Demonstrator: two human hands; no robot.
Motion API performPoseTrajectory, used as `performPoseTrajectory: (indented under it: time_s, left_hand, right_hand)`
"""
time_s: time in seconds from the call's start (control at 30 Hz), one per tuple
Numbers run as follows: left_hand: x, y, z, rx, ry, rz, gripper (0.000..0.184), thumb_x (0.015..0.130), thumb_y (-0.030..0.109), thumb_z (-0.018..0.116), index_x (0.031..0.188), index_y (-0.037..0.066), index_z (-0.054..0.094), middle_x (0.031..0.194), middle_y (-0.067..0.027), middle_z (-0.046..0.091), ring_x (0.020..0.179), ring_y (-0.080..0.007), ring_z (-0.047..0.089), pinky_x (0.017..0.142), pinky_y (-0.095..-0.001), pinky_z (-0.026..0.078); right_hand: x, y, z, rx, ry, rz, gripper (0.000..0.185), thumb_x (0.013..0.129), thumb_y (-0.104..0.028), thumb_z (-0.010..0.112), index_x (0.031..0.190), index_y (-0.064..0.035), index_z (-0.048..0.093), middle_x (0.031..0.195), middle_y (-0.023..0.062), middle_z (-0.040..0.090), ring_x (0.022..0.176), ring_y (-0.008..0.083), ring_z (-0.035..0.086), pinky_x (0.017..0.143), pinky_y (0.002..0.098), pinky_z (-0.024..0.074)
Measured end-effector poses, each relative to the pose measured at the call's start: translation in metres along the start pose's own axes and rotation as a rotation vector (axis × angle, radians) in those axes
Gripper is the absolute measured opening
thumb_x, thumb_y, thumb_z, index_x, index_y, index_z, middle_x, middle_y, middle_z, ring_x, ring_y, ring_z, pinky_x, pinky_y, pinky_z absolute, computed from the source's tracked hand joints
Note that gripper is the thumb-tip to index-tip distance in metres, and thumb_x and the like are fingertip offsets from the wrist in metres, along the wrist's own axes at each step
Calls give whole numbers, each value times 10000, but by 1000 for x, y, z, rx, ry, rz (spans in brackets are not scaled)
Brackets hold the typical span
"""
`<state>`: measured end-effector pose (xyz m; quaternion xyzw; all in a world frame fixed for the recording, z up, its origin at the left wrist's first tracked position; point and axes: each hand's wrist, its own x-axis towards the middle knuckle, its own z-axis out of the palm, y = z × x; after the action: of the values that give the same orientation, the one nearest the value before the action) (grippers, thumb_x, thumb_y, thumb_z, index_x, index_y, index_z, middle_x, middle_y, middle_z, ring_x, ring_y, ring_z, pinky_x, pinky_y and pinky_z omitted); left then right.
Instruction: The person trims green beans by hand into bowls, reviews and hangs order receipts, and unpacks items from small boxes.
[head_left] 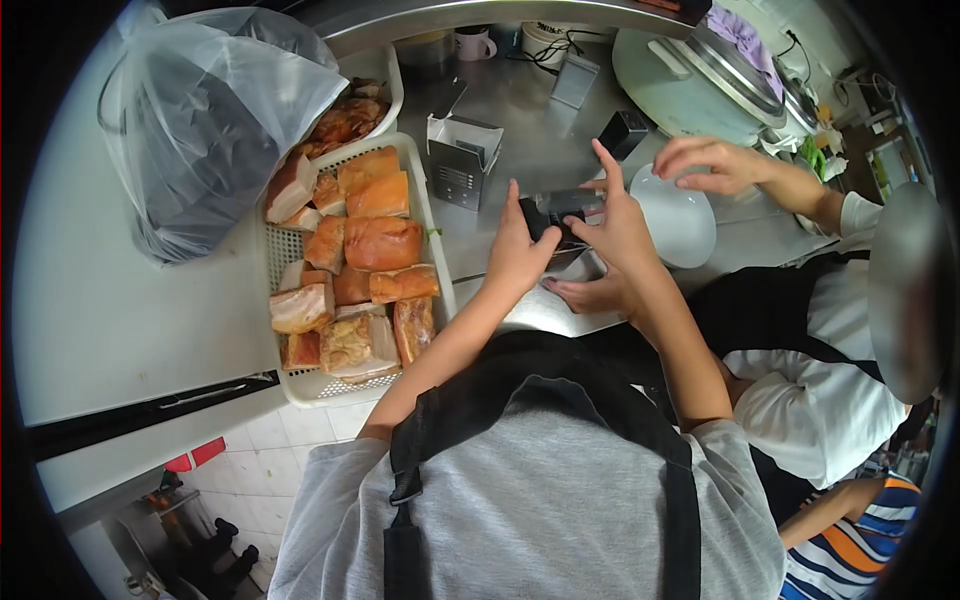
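Both my hands hold a small black device (545, 215) over the metal counter. My left hand (520, 245) grips its left side, thumb on the front and index finger pointing up. My right hand (615, 225) has its thumb on the device's right part, with the index finger raised. A co-worker's hand (590, 292) is just below my right hand, near the device, and another hand (710, 165) hovers above a white plate (680, 225). An open black box (460, 170) stands to the left of the device.
White baskets with chunks of meat (383, 243) lie left, beside a plastic bag (215, 130). A small black box (622, 134), a grey stand (575, 80), a mug (475, 44) and a large lidded pot (680, 95) are at the back. A co-worker (820, 400) stands close on the right.
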<state>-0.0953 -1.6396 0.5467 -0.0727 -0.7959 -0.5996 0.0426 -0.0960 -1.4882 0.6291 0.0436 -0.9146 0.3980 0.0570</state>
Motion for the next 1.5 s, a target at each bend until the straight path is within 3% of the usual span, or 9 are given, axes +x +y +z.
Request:
performPoseTrajectory:
  time_s: [0.23,0.33,0.53,0.63,0.77,0.83,1.1,1.27,1.5]
  left_hand:
    - [6,-34,-17,-222,-28,-111,432,892,155,446,1268,-55,481,975,-227,649,859,-311,635,782,-371,472]
    - [2,-28,-13,-411,43,-140,378,869,33,456,1242,-24,442,986,-187,650,829,-222,627,748,-333,479]
    - [-8,-23,-14,-397,207,-46,330,841,-27,488,1166,21,453,830,-112,606,696,-142,571,637,-266,462]
    - [4,-41,-26,-381,-34,-167,251,855,-23,495,1093,19,563,787,-49,551,645,-106,516,560,-244,481]
    - [-3,-24,-19,-516,-1,-172,303,872,3,514,1158,36,611,815,-18,523,650,-52,474,478,-204,525]
    - [-5,-18,-19,-538,6,-178,284,869,8,514,1136,19,609,876,-58,546,656,-91,504,529,-248,530]
    - [-6,-15,-24,-129,-12,132,305,866,19,479,1152,27,583,1049,-181,554,934,-339,576,797,-354,462]
    - [-6,-11,-23,-202,-46,114,383,884,-1,472,1250,80,553,1077,-143,547,968,-285,565,834,-310,444]
    - [-2,-20,-23,-253,-98,37,405,909,11,503,1308,75,527,1082,-74,555,926,-135,518,832,-243,418]
  right_hand:
    - [-6,27,5,51,66,11,1022,612,-94,758,1478,-175,220,1087,162,652,722,246,655,685,332,530]
    - [-13,-1,5,-143,56,41,997,631,-7,717,1483,-154,220,1069,181,647,997,304,648,830,332,497]
    - [2,55,18,282,285,32,475,726,-99,719,1154,5,540,970,93,654,786,189,623,691,292,492]
    - [-4,71,28,598,289,217,263,803,-89,675,1025,33,606,924,49,627,785,146,595,678,283,481]
    - [-18,56,38,141,533,-59,213,818,-55,655,1005,29,600,933,73,611,799,145,571,686,275,471]
    - [-20,31,27,-203,593,-194,206,823,-47,651,1007,28,597,943,81,600,816,136,558,697,266,463]
    - [-34,63,19,428,340,116,262,886,-158,571,1081,16,589,986,55,571,940,123,488,783,273,417]
    - [-22,46,28,881,202,255,393,927,-253,399,1230,-29,509,1238,43,510,1012,125,486,926,298,347]
    - [-24,58,19,505,128,-35,208,860,0,488,1055,-11,561,1049,26,558,983,111,501,840,226,387]
